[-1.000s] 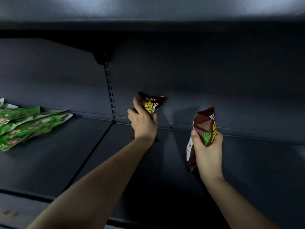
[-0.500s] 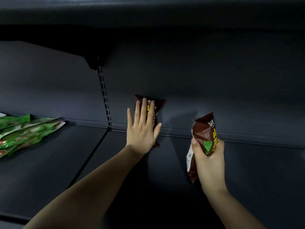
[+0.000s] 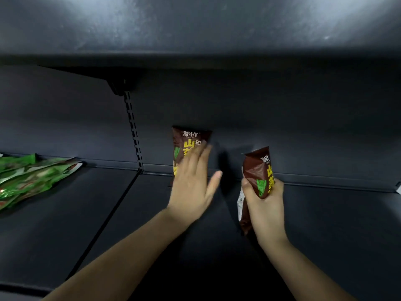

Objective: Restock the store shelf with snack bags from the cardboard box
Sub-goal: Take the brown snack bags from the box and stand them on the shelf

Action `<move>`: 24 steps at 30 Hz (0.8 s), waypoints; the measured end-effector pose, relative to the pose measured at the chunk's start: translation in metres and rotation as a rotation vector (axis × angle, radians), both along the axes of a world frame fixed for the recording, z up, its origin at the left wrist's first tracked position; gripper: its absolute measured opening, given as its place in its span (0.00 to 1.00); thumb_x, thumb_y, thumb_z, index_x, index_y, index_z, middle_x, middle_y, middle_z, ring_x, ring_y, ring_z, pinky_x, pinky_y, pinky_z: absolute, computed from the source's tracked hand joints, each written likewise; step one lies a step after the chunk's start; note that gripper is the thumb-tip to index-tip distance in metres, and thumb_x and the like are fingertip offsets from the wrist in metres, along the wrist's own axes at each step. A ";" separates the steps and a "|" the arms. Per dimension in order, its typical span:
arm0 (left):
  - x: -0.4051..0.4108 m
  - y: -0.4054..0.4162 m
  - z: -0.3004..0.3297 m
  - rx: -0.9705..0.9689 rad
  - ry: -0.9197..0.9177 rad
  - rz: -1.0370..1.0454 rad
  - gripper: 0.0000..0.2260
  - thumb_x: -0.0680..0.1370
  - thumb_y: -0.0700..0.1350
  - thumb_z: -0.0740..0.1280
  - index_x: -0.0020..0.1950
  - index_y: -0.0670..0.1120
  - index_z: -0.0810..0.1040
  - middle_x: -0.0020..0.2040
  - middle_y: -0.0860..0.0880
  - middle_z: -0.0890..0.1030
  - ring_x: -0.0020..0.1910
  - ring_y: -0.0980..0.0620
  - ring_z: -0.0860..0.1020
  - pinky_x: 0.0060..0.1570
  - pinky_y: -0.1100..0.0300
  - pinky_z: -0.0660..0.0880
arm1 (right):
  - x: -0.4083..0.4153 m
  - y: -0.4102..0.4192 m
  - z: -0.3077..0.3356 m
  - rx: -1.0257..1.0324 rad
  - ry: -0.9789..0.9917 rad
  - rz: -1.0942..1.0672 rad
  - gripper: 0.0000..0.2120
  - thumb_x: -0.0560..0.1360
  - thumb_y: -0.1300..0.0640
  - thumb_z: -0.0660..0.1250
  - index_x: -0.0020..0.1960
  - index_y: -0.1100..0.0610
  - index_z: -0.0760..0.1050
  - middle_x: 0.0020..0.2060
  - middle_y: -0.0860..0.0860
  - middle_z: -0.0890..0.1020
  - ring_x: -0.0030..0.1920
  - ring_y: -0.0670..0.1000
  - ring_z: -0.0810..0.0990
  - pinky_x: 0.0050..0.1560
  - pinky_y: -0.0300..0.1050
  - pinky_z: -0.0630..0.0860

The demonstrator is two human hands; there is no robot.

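Left hand (image 3: 192,187): your fingers are straight and spread, so the grip is open; the hand is blurred, and the fingertips lie over the lower front of the standing bag.
Standing bag (image 3: 188,141): a brown snack bag with yellow and green print; it stands upright on the shelf, at the back panel, just right of the slotted rail.
Right hand (image 3: 265,205): your fingers are curled around the second bag, so the grip is closed on it.
Second bag (image 3: 257,170): brown, the same print; you hold it upright above the shelf, near the standing bag but apart from it, and its top points up.
Shelf (image 3: 336,224): a dark board, with a seam running from the rail toward the front.
Slotted rail (image 3: 133,129): a vertical strip on the back panel, under the bracket of the upper shelf.
Green bags (image 3: 28,177): several of them lie flat at the left edge of the shelf, well apart from both hands.
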State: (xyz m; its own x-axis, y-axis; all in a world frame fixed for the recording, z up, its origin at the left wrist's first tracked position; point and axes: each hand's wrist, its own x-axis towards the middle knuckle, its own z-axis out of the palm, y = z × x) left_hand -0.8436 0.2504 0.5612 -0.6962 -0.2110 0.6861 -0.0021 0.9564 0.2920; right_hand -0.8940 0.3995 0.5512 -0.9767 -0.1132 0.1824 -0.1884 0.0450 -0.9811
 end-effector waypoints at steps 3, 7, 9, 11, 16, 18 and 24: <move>0.018 0.043 0.012 0.583 -0.063 -0.328 0.32 0.73 0.64 0.60 0.72 0.49 0.62 0.67 0.53 0.72 0.67 0.60 0.69 0.67 0.63 0.65 | 0.005 -0.007 0.004 0.242 0.076 -0.014 0.22 0.68 0.41 0.68 0.54 0.48 0.63 0.49 0.50 0.78 0.53 0.57 0.78 0.56 0.56 0.74; 0.016 0.059 0.022 1.015 0.119 -0.266 0.17 0.72 0.45 0.73 0.56 0.49 0.70 0.51 0.52 0.81 0.51 0.60 0.79 0.55 0.65 0.74 | 0.024 -0.015 0.005 0.376 0.280 0.171 0.28 0.69 0.49 0.69 0.65 0.55 0.62 0.54 0.49 0.69 0.61 0.52 0.69 0.60 0.43 0.68; 0.018 0.048 0.026 1.100 0.181 -0.209 0.14 0.74 0.40 0.71 0.55 0.49 0.71 0.49 0.51 0.82 0.48 0.58 0.81 0.51 0.63 0.77 | 0.031 -0.014 0.003 0.335 0.323 0.353 0.35 0.68 0.50 0.71 0.70 0.52 0.59 0.55 0.46 0.65 0.56 0.35 0.66 0.52 0.23 0.63; 0.021 0.033 0.029 1.182 0.199 -0.232 0.10 0.75 0.39 0.69 0.54 0.48 0.74 0.47 0.51 0.83 0.45 0.57 0.82 0.45 0.64 0.79 | 0.032 -0.011 0.001 0.312 0.256 0.506 0.37 0.72 0.55 0.71 0.74 0.46 0.54 0.59 0.43 0.65 0.53 0.23 0.64 0.49 0.16 0.62; 0.023 0.002 0.034 1.302 0.222 -0.262 0.07 0.76 0.37 0.67 0.51 0.46 0.74 0.46 0.47 0.83 0.46 0.47 0.81 0.51 0.48 0.78 | 0.017 -0.028 -0.002 0.198 0.013 0.651 0.19 0.72 0.58 0.73 0.59 0.47 0.71 0.53 0.45 0.82 0.54 0.46 0.81 0.57 0.41 0.76; 0.021 -0.008 0.037 1.319 0.216 -0.284 0.07 0.75 0.36 0.67 0.49 0.47 0.75 0.44 0.47 0.82 0.44 0.46 0.81 0.49 0.48 0.78 | 0.013 -0.040 0.001 0.235 0.012 0.680 0.15 0.72 0.57 0.73 0.57 0.51 0.75 0.51 0.48 0.84 0.52 0.47 0.82 0.57 0.44 0.77; 0.014 -0.031 0.040 1.248 0.131 -0.293 0.07 0.77 0.36 0.65 0.53 0.44 0.71 0.44 0.50 0.80 0.43 0.54 0.80 0.40 0.63 0.77 | 0.003 -0.066 0.005 0.506 0.241 0.594 0.17 0.74 0.53 0.70 0.61 0.52 0.74 0.54 0.49 0.82 0.55 0.49 0.80 0.55 0.45 0.75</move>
State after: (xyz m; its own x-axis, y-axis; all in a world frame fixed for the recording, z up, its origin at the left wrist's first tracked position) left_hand -0.8295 0.2192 0.6009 -0.7682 -0.6072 0.2028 0.2572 -0.0026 0.9663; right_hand -0.8913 0.3335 0.5565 -0.6684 -0.7247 0.1675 -0.5233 0.2981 -0.7983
